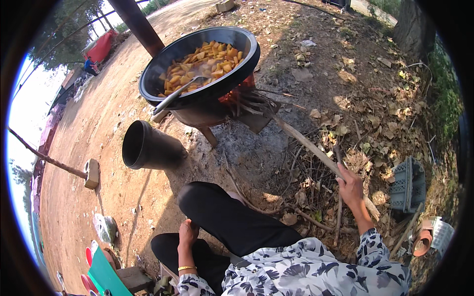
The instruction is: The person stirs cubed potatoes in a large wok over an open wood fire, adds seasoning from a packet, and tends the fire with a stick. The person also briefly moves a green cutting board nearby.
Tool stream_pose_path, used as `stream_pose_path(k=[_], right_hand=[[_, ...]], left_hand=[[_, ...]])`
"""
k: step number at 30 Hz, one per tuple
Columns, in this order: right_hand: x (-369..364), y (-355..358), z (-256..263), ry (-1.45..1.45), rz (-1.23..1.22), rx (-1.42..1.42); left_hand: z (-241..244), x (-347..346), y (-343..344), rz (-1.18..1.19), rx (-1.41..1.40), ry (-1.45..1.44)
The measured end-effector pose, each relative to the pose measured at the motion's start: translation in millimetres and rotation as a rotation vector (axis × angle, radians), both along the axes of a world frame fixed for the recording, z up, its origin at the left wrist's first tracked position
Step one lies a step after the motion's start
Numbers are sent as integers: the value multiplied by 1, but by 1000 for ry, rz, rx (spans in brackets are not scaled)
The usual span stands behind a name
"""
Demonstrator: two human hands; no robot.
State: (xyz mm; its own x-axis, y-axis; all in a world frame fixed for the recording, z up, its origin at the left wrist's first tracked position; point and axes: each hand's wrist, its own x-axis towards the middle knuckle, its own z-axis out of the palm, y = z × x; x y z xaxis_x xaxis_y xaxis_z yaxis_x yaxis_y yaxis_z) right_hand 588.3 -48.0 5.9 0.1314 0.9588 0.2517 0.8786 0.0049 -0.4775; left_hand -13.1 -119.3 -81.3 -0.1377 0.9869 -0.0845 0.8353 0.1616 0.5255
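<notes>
My right hand (350,182) is closed around a long thick wooden stick (311,144), whose far end reaches the sticks burning (251,101) in the mouth of a metal stove (200,117). On the stove sits a large black wok (148,87) of steaming orange-yellow chunks (200,64) in liquid. A metal ladle (174,99) rests in it with its handle over the near rim. My left hand (189,232), with a bracelet at the wrist, rests by my knee, its fingers curled; whether it holds anything cannot be told.
A dark bucket (153,146) stands left of the stove. Dry branches (314,222) and leaves lie on the right, near a grey plastic crate (407,185). A post (139,27) rises behind the wok. A concrete block (91,174) lies left. Far off at upper left is a person (90,66).
</notes>
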Motion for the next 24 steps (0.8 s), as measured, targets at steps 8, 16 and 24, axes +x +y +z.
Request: stream_pose_path(k=[8, 16, 24], right_hand=[[-17, 46, 20, -163, 27, -135], [-73, 127, -8, -102, 80, -85], [-50, 77, 27, -47, 69, -141]], left_hand=[[-3, -1, 0, 38, 26, -81], [-5, 1, 5, 20, 6, -115], [1, 1, -1, 30, -36, -56]])
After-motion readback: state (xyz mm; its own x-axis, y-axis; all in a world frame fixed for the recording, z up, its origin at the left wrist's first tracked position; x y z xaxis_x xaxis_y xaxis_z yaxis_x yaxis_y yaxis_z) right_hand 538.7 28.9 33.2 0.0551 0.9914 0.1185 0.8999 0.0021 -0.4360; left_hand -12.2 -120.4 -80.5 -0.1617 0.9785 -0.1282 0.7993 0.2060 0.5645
